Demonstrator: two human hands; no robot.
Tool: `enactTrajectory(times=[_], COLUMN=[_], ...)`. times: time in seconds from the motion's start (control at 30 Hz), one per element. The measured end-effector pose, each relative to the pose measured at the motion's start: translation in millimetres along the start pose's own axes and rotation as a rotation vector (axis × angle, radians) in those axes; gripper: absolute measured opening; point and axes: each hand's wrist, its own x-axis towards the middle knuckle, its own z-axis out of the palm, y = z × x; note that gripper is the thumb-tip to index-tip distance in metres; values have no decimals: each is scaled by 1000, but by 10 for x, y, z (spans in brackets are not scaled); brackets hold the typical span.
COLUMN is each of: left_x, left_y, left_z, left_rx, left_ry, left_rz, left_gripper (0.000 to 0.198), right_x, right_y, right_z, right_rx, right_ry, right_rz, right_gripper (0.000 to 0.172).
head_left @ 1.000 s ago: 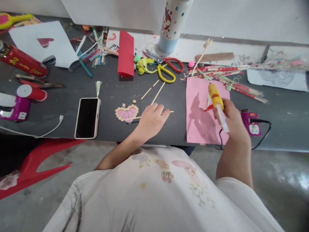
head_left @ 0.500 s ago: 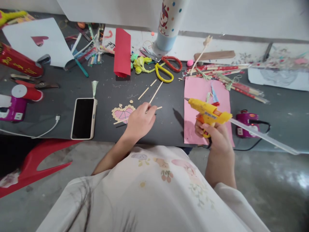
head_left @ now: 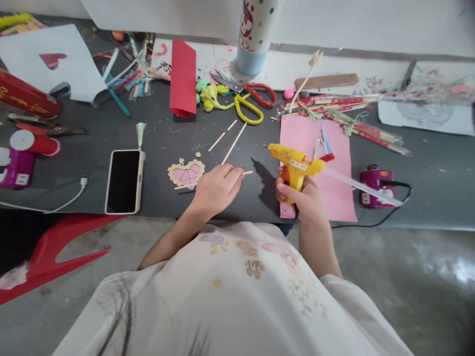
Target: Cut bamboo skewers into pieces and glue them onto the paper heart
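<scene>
My right hand (head_left: 299,195) is wrapped round the handle of a yellow glue gun (head_left: 295,160), its nozzle pointing left and a clear glue stick (head_left: 361,185) trailing from its back. My left hand (head_left: 218,188) is closed on a thin wooden stick (head_left: 248,173), whose ends show on both sides of the hand. Just left of it lies a pink heart (head_left: 183,176) edged with small beige pieces and crossed by dark lines. Another thin stick (head_left: 233,144) lies above my left hand, beside two shorter sticks (head_left: 216,142). Pink paper (head_left: 337,198) lies partly behind my right hand.
A phone (head_left: 124,182) lies left of the heart. Scissors (head_left: 248,111), folded red paper (head_left: 183,79) and a tall cup (head_left: 253,54) stand or lie at the back. Wrapped sticks (head_left: 374,131) lie back right. A purple adapter (head_left: 377,185) with a black cable is at the right.
My right hand has moved left with the glue gun, closer to my left hand. My left hand has shifted slightly, still on the stick. The view has shifted a little.
</scene>
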Motion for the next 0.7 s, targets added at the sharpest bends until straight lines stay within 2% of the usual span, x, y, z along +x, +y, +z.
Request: enactTrajectory(times=[0.2, 0.37, 0.6, 0.7], left_x=[-19, -17, 2, 16], left_y=[94, 125, 158, 145], left_z=[2, -5, 8, 9], left_rx=[-79, -90, -164, -147], left_ry=[-38, -44, -12, 8], left_rz=[87, 113, 145, 140], left_gripper=[20, 18, 14, 15], right_x=[95, 115, 86, 78], right_y=[21, 35, 17, -17], right_z=[169, 211, 176, 26], right_rx=[-89, -119, -38, -198], right_ry=[60, 73, 29, 110], right_rz=[-42, -32, -14, -46], right_gripper=[44, 47, 46, 45])
